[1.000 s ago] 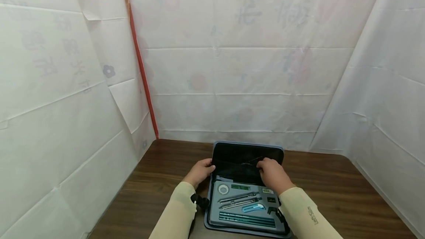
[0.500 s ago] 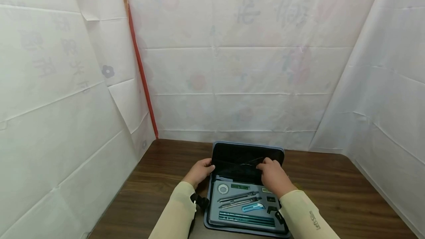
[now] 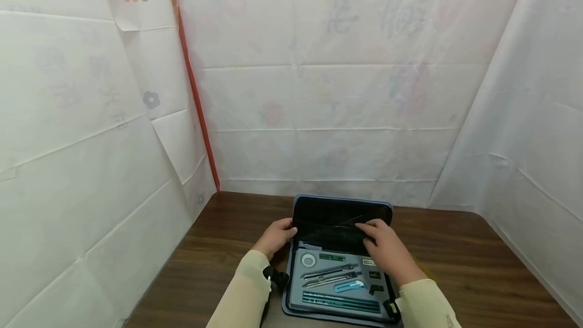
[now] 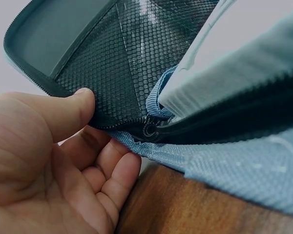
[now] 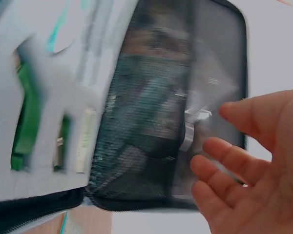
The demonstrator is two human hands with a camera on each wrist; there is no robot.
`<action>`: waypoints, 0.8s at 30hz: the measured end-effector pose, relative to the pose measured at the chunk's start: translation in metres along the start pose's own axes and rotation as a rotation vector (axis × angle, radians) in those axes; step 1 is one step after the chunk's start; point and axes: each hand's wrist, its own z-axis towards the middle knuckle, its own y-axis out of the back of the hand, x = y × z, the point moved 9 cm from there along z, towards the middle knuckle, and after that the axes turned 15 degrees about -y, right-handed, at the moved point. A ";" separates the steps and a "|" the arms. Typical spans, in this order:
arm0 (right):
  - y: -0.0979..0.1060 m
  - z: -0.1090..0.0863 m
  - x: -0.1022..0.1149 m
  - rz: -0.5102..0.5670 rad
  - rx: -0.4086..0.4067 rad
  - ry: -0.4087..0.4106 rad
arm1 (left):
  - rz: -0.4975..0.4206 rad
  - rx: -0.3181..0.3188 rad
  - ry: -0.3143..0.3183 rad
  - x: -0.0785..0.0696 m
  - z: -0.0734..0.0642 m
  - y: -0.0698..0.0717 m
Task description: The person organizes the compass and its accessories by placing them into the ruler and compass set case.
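Note:
A zippered stationery case (image 3: 319,202) lies unfolded on the table, its black-lined lid tilted up at the back. With thumb inside and fingers behind, my left hand (image 3: 274,237) pinches the lid's left edge near the hinge. My right hand (image 3: 387,249) is at the lid's right side, fingers spread and holding nothing. In the right wrist view a clear plastic sheet-like piece (image 5: 212,80) sticks out of the lid's mesh pocket (image 5: 141,117), close to the fingertips. Below, a grey tray (image 3: 297,287) carries metal compasses (image 3: 330,270), dark green pencils (image 3: 340,302) and a light-blue piece (image 3: 349,286).
The tray also bears a round white ring (image 3: 308,260), a green strip (image 3: 331,257) and small dark green pieces (image 3: 375,289). The brown wooden table (image 3: 232,227) extends on both sides. White sheets (image 3: 328,156) hang behind it and along both sides.
My right hand has let go at the pocket; its fingers have spread and drawn slightly right. My left hand keeps its hold on the lid.

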 end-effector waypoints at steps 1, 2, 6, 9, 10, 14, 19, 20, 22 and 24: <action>0.005 -0.003 -0.003 0.034 -0.013 -0.019 | 0.000 -0.001 0.004 0.000 -0.001 0.001; 0.011 -0.007 -0.007 0.064 -0.027 -0.046 | -0.001 0.000 0.002 0.000 -0.001 0.002; 0.032 -0.017 -0.032 0.120 -0.058 -0.200 | -0.001 -0.001 -0.008 -0.002 -0.001 0.004; 0.035 -0.017 -0.053 0.100 -0.034 -0.303 | -0.002 -0.010 -0.009 -0.001 0.000 0.006; 0.033 -0.017 -0.061 0.076 -0.019 -0.330 | -0.004 -0.012 -0.007 -0.001 0.000 0.005; 0.016 -0.018 -0.093 -0.036 0.040 -0.423 | 0.006 0.008 -0.022 -0.002 -0.001 0.001; -0.014 -0.021 -0.124 -0.081 0.152 -0.517 | 0.007 0.015 -0.023 -0.005 -0.002 0.000; -0.019 -0.021 -0.127 -0.081 0.176 -0.521 | 0.010 0.010 -0.024 -0.005 -0.002 0.001; -0.027 -0.021 -0.129 -0.100 0.215 -0.516 | 0.015 0.001 -0.027 -0.006 -0.002 0.003; -0.032 -0.019 -0.127 -0.117 0.228 -0.496 | 0.018 -0.003 -0.023 -0.006 -0.003 0.005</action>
